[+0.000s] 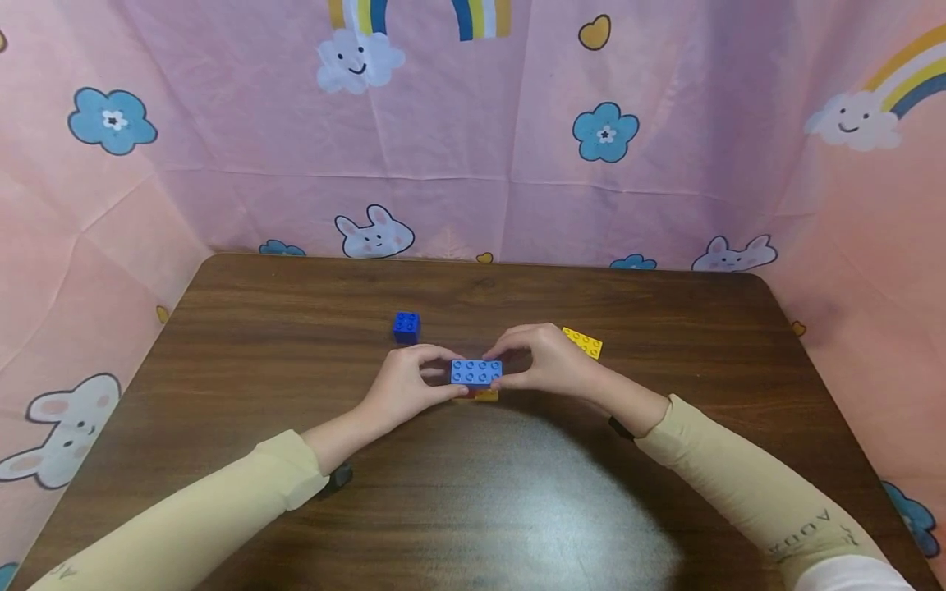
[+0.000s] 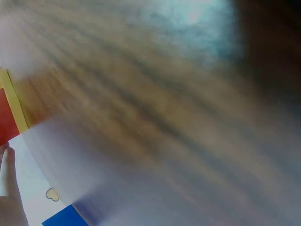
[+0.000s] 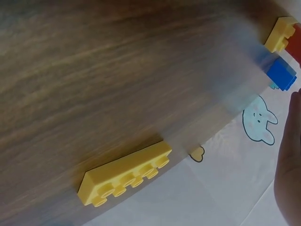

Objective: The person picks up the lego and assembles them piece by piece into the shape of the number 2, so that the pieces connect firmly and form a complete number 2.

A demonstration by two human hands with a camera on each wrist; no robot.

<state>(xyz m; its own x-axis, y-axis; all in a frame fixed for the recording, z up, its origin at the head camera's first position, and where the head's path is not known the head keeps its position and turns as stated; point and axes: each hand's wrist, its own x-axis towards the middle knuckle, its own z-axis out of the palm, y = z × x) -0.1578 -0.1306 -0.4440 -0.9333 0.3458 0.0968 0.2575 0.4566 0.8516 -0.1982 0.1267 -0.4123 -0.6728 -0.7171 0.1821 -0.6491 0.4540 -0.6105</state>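
Note:
A light blue building brick (image 1: 476,373), two studs by four, is between both hands, over a red brick (image 2: 7,117) and a yellow brick (image 3: 281,35) standing on the table. My left hand (image 1: 402,382) pinches at its left end, thumb in front and fingers behind, with the thumb tip low by the red brick. On the other side my right hand (image 1: 550,361) grips the right end between thumb and fingertips. The light blue brick hides most of the pieces under it in the head view.
A dark blue brick (image 1: 406,327) stands behind the left hand on the brown wooden table (image 1: 473,492). Beyond the right hand lies a longer yellow brick (image 3: 127,172), studs up, partly covered by that hand in the head view. A pink patterned curtain (image 1: 458,148) hangs around the table's far edge.

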